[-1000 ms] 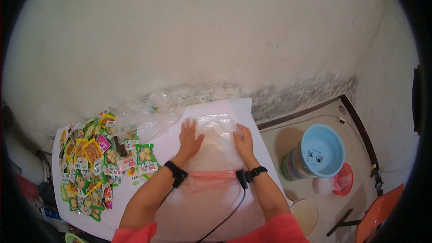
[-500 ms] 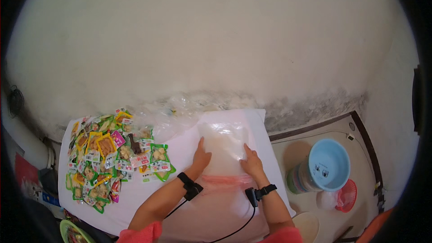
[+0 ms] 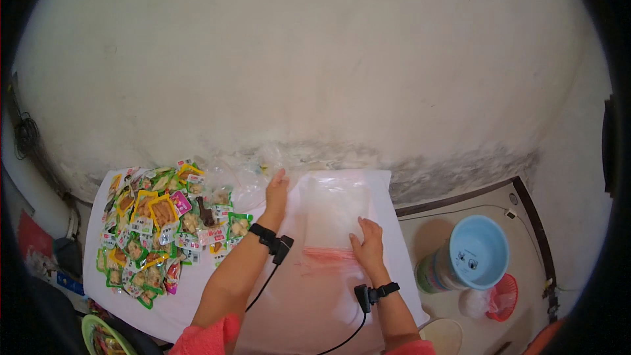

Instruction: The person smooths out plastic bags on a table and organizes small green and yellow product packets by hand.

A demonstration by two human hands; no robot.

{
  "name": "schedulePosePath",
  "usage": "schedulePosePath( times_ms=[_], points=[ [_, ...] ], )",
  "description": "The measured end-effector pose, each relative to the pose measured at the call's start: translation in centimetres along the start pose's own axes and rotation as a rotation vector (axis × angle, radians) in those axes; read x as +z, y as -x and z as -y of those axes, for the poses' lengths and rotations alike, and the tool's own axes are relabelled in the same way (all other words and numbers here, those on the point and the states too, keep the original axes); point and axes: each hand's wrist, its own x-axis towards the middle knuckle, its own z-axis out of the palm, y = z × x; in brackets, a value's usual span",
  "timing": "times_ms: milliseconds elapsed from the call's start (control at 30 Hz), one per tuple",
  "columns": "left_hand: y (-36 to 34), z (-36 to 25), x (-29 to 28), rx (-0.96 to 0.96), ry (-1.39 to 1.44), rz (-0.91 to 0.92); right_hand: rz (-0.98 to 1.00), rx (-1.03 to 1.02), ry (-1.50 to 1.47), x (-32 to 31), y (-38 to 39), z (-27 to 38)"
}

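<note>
A flat stack of clear plastic bags (image 3: 334,213) with a reddish band along its near edge lies on the white-covered table (image 3: 276,315). My right hand (image 3: 369,246) rests at the stack's right edge, thumb and fingers apart, holding nothing. My left hand (image 3: 277,198) is beyond the stack's left side, beside the crumpled clear plastic (image 3: 240,181) at the back of the table. Its fingers stretch toward the wall, and nothing shows in them. Left of it spreads a heap of small food packets (image 3: 154,220) in green, yellow and pink wrappers.
A plain wall (image 3: 315,66) rises behind the table. On the floor at the right are a light blue basin (image 3: 480,250) on a stack, a red basket (image 3: 505,299) and a cable (image 3: 453,212). A green-rimmed container (image 3: 98,329) with packets stands at the lower left.
My left hand has left the stack's left edge and moved up and left toward the crumpled plastic. My right hand stays at the right edge, slightly lower. The bag stack now lies flatter.
</note>
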Motion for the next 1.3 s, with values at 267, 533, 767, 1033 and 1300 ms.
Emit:
schedulePosePath(
  times_ms=[267, 533, 767, 1033, 1300],
  points=[
    [10.4, -10.9, -6.7, 0.066, 0.348, 0.162, 0.012, 0.016, -0.312, -2.5, 2.4, 9.2],
    [22.6, -10.8, -18.2, -0.309, 0.127, 0.297, 0.272, 0.217, -0.476, 3.3, 6.9, 11.3],
    [23.0, -5.2, -24.1, -0.244, -0.167, 0.123, 0.507, 0.128, -0.201, 5.0, 10.1, 13.2],
    [23.9, -5.1, -23.6, -0.011, -0.105, -0.156, 0.58, 0.374, -0.5, 4.8, 13.1, 13.1],
    [25.1, -6.2, -24.5, -0.102, -0.2, 0.161, 0.783, 0.892, -0.895, 2.9, 11.6, 15.6]
  ],
)
